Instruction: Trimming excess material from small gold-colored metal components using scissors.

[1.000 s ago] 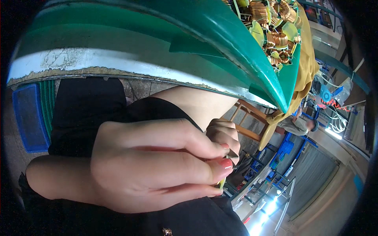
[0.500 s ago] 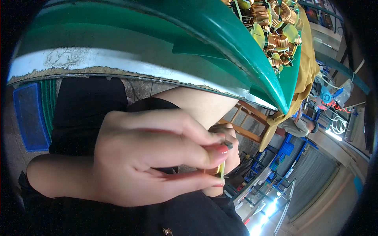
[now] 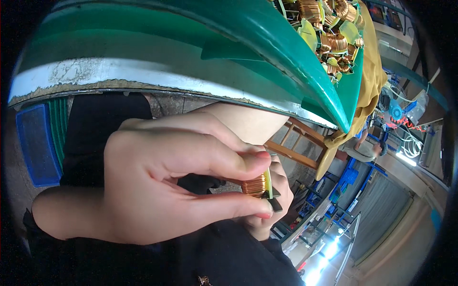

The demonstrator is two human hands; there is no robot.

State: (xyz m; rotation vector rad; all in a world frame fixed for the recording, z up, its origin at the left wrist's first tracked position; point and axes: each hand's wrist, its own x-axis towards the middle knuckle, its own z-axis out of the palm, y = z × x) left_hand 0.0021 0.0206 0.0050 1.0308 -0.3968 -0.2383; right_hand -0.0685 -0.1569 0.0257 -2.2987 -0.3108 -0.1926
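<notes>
Reaching in from the left, my left hand (image 3: 157,176) pinches a small copper-wound coil (image 3: 254,186) between thumb and fingers. A yellow-green strip (image 3: 268,183) runs along the coil's right side. Dark flat pieces (image 3: 275,204) stick out by the thumb tip; whether they belong to the coil, I cannot tell. Just behind the coil is my right hand (image 3: 282,188), its fingers curled in. The left hand and the coil cover much of it, so what it grips is hidden.
Above the hands, a green tray (image 3: 286,62) with several copper coils (image 3: 334,43) stands on a worn white table edge (image 3: 119,76). A blue crate (image 3: 36,145) sits at the far left. At the right are a wooden chair (image 3: 296,152), shelving and another person (image 3: 362,150).
My left hand has shifted slightly and its thumb and fingers are wider apart. More of the copper winding and the dark pieces shows between them. The curled right hand remains behind the coil.
</notes>
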